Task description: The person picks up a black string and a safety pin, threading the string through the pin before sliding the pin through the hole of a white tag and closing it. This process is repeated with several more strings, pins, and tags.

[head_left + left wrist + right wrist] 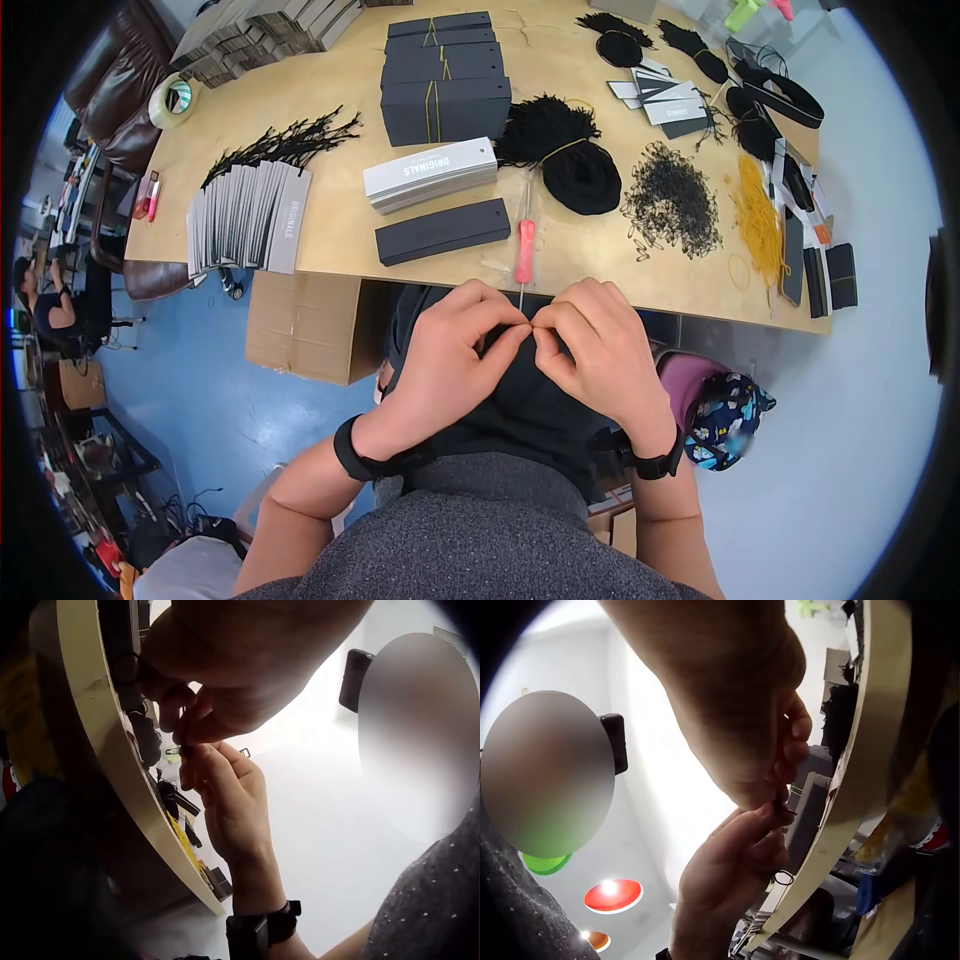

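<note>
My left hand [455, 340] and right hand [600, 345] meet fingertip to fingertip just in front of the table edge. Thumb and fingers of the left pinch a thin black cord, and its loop [784, 884] hangs below that hand in the right wrist view. A small safety pin [174, 751] pokes out at the right fingertips in the left wrist view, pinched there; the fingers cover most of it. Close beyond the hands lies a red-handled tool [525, 252] with a thin metal shaft. On the table to the right is a heap of black pins [672, 200].
Grey tags [245, 220] fan out at the left, beside black cords [285, 145]. Dark tag stacks [445, 108], a white tag stack [430, 175] and a dark block [443, 231] stand mid-table. Bundled black cords [580, 177] and yellow cords [757, 220] lie farther right.
</note>
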Tool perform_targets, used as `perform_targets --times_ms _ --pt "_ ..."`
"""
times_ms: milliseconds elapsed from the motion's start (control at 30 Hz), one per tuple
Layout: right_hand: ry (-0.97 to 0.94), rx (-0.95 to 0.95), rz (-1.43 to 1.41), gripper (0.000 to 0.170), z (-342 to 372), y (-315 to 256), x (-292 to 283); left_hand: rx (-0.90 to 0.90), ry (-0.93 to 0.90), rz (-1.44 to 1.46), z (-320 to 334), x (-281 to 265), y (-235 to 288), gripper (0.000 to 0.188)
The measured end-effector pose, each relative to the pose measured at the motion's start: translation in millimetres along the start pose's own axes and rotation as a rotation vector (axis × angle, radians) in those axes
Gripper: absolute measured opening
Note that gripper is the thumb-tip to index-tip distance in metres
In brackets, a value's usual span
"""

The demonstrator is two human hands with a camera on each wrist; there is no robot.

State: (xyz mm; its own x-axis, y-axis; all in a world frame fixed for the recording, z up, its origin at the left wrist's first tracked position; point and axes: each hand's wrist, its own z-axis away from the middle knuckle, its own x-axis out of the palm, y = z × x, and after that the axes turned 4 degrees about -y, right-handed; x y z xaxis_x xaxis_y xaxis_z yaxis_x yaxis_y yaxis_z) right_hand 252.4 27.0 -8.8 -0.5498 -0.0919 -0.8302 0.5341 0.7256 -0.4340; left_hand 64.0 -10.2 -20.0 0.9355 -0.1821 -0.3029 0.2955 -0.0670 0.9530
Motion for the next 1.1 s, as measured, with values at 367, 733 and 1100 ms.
perform_targets --times_ms 367,733,1100 --pt "0.222 0.052 -0.017 0.023 6.1 -9.1 7.4 -0.169 0.013 0.558 -3.5 6.8 -16.8 0.007" --pt "0.284 0.07 0.04 0.024 8.0 -7.3 13.9 -0.346 -0.047 0.813 0.7 2.5 -12.4 0.018" --pt "0.277 0.101 -0.007 0.023 9.0 -4.0 8.0 -0.416 -0.098 0.964 0.5 2.4 -12.0 0.023"
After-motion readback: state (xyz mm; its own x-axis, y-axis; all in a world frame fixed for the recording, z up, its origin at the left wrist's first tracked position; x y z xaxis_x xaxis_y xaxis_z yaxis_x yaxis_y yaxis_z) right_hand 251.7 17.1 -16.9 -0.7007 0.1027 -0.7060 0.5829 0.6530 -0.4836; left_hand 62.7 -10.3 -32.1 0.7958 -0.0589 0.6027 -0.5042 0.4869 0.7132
